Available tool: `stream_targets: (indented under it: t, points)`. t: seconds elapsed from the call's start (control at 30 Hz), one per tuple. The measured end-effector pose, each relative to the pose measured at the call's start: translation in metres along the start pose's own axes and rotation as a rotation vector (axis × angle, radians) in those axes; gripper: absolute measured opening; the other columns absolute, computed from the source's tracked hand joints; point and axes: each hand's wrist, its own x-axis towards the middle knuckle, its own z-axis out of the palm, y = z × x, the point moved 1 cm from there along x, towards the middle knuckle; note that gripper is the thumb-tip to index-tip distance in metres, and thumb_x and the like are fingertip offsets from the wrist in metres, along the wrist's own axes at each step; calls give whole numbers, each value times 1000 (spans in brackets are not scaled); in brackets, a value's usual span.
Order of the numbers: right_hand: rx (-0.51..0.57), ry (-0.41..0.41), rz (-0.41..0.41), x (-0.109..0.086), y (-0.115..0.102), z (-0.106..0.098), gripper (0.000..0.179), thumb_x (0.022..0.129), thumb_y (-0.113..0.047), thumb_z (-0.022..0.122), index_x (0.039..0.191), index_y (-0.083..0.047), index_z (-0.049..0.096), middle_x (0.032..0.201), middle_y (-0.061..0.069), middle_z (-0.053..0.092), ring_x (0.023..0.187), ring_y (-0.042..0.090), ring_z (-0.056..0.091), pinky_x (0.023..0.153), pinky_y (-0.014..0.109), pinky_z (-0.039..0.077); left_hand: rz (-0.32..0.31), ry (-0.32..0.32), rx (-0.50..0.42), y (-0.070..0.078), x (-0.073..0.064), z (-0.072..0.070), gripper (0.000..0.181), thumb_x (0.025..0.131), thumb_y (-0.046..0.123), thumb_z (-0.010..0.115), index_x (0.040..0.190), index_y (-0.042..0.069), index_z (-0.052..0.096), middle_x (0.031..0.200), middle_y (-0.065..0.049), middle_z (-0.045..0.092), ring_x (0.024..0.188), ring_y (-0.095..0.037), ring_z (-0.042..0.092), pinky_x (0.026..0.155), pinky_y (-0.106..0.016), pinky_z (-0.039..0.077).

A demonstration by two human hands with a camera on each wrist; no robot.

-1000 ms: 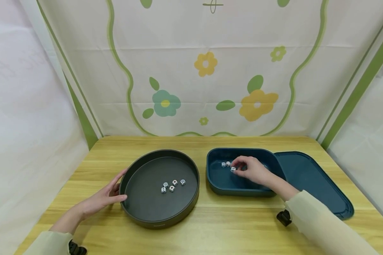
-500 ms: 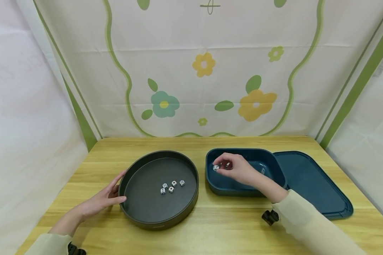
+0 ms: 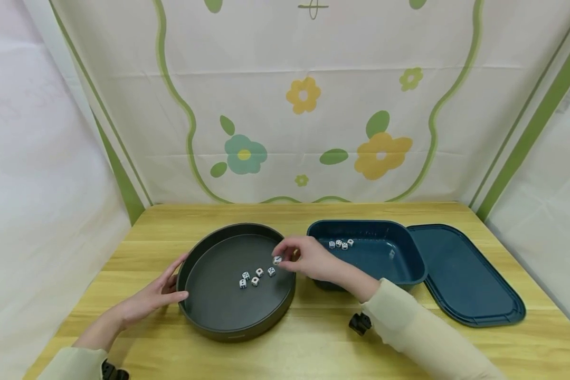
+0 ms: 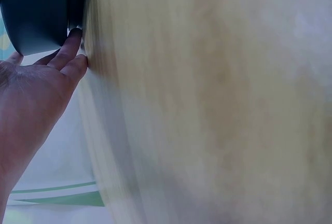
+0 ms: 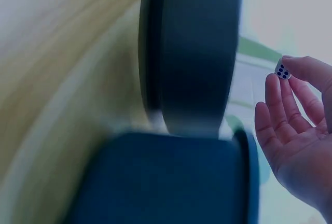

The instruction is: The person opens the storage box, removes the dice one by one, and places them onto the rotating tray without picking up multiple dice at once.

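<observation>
In the head view my right hand (image 3: 310, 259) pinches a white die (image 3: 277, 260) between thumb and fingertips, above the right side of a round dark pan (image 3: 218, 311). The right wrist view shows the die (image 5: 282, 70) held up, its black pips facing the camera. Several more dice (image 3: 255, 282) lie in a loose group on the pan's floor. My left hand (image 3: 147, 300) rests against the pan's left outer wall, thumb near the rim and fingers spread. In the left wrist view, its fingertips reach the pan's underside edge near the wooden surface.
To the right stands a blue rectangular container (image 3: 375, 272), with several dice (image 3: 344, 246) near its back left. A flat blue lid (image 3: 475, 279) lies beside it on the wooden table (image 3: 313, 338). A flower-printed cloth (image 3: 266, 95) hangs behind.
My right hand has lifted a die out of the blue container and carried it left, over the pan's right rim. My left hand has stayed at the pan.
</observation>
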Motion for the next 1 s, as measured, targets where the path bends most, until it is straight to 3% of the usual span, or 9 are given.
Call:
stream_targets:
  t: [0.13,0.33,0.53,0.77,1.0]
  points:
    - [-4,-35,-18,14,-3,20,19,89,-4,71,107,-6,69,88,-5,62,76,8,58,71,26,50,-2,-5,0,2,0,0,84,101,15,52,156,29,-10,155,-33,3,139,-52,12,101,-69,19]
    - [-43,-97,-58,32,-6,49,17,90,-5,70,106,-6,69,94,-3,64,77,3,58,72,21,49,16,-5,11,3,-1,-1,85,101,15,53,156,27,-10,154,-35,5,138,-54,14,100,-69,22]
    - [-78,-161,-16,46,-8,70,14,90,-9,70,104,-9,70,92,-10,61,78,1,57,74,18,46,7,0,11,1,0,-2,85,101,16,53,156,28,-10,153,-35,8,138,-52,15,101,-68,21]
    - [-125,-180,26,58,-10,78,14,90,-10,71,103,-11,70,95,-8,62,78,-2,56,73,17,46,13,-5,21,2,-1,-1,85,101,15,53,156,29,-9,152,-36,10,137,-53,17,100,-68,23]
    - [-109,-163,20,51,-9,68,18,89,-10,72,107,-8,69,101,-1,65,80,0,57,76,19,46,22,0,19,1,-1,-1,85,101,13,53,156,27,-9,156,-32,-2,138,-55,11,100,-70,21]
